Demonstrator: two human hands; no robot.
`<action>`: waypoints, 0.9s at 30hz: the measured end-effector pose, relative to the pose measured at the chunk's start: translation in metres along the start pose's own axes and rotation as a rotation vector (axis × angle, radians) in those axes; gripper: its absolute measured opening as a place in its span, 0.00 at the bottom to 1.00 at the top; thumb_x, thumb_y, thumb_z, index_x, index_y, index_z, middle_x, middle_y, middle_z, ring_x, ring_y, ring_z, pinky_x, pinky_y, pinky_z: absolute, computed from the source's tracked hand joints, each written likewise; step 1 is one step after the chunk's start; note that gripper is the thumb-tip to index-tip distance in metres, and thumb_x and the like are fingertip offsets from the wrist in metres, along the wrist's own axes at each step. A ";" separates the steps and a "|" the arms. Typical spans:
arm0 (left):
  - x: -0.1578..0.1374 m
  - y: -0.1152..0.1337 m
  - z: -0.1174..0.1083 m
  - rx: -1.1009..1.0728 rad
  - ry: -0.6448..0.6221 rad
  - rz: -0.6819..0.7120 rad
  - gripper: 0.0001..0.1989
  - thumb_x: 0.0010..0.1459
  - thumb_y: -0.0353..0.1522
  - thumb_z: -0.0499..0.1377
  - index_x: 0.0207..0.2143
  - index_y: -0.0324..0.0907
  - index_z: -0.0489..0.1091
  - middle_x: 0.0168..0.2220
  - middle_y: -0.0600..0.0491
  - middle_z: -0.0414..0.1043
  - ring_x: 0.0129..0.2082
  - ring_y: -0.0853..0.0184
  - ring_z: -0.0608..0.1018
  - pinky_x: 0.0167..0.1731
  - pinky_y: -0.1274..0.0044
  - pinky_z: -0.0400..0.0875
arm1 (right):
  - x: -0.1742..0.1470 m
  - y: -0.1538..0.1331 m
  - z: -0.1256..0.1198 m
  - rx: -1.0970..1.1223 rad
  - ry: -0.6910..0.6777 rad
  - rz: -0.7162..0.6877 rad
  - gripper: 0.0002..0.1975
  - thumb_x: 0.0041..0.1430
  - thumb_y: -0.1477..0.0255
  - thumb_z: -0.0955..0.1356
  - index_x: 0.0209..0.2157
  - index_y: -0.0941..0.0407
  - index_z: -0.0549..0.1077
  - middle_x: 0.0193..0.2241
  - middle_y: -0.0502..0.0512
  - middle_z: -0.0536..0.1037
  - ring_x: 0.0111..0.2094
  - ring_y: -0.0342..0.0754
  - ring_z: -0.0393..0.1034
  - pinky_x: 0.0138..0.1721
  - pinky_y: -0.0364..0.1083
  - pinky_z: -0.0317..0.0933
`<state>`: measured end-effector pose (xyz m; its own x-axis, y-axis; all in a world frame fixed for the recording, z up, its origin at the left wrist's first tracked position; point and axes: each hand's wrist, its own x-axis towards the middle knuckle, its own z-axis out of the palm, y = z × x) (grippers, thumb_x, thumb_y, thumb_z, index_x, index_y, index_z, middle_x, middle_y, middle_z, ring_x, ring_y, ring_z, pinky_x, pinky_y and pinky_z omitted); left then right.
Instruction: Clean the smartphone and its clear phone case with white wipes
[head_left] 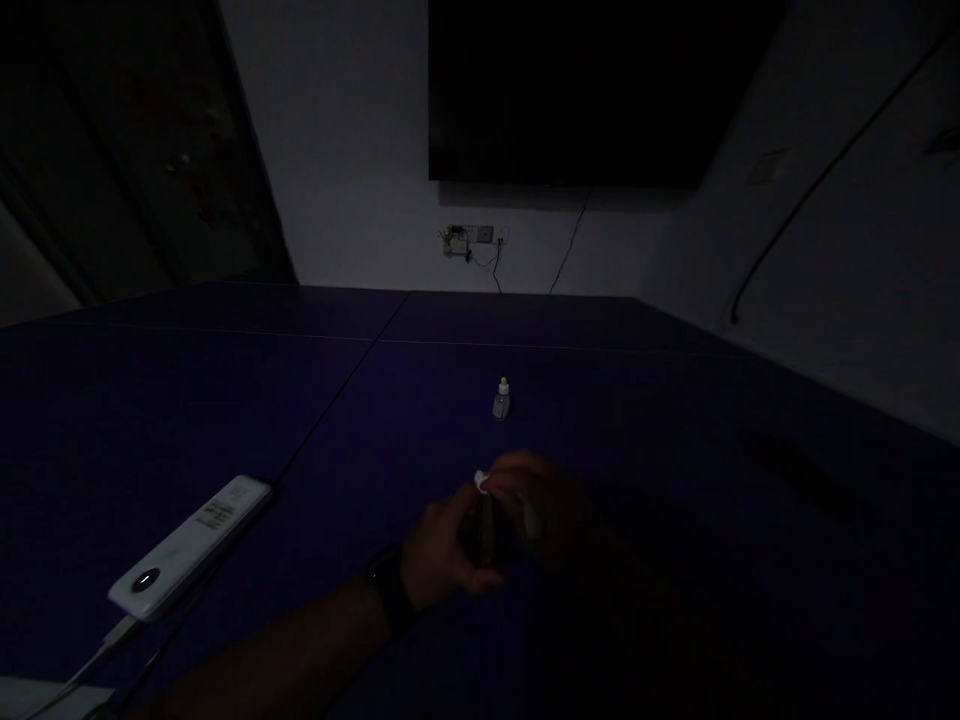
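Observation:
My left hand (442,550) is curled around a small dark bottle (487,530), its thumb and fingers on the bottle's sides. The bottle's white neck or top (481,482) sticks up at the upper end. My right hand (540,495) is bent over the bottle from the right, its fingertips at the white top. A pale rounded piece (532,520) shows within the right hand's curled fingers; its kind is too dark to make out. Beyond both hands, a small clear dropper bottle (501,402) with a white top stands upright on the dark blue table (315,400).
To the left lies a white power bank (191,548) with a cable (82,668) plugged into its near end. A pale sheet (45,700) sits in the lower left corner. Behind the table are wall sockets (484,235) with cords and a large dark screen (585,90).

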<state>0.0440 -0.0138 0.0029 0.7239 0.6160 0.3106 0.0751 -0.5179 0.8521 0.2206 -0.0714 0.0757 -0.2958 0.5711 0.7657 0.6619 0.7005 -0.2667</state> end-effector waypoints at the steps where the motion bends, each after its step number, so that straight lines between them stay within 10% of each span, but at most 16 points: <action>1: 0.000 0.000 0.000 0.002 -0.003 -0.001 0.52 0.40 0.69 0.59 0.57 0.43 0.64 0.43 0.50 0.77 0.39 0.56 0.79 0.38 0.70 0.72 | 0.002 0.003 0.001 -0.002 0.007 0.046 0.08 0.69 0.74 0.62 0.42 0.54 0.74 0.36 0.55 0.78 0.36 0.47 0.76 0.37 0.45 0.72; 27: 0.001 0.000 0.000 -0.023 -0.011 0.006 0.51 0.40 0.67 0.61 0.57 0.44 0.64 0.41 0.51 0.78 0.38 0.58 0.79 0.37 0.72 0.73 | -0.010 -0.006 -0.002 -0.051 -0.001 -0.109 0.09 0.70 0.74 0.61 0.44 0.53 0.72 0.36 0.54 0.80 0.36 0.47 0.76 0.45 0.47 0.71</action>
<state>0.0447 -0.0127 0.0031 0.7320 0.6061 0.3112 0.0548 -0.5077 0.8598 0.2205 -0.0821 0.0706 -0.3685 0.4935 0.7878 0.6602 0.7355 -0.1519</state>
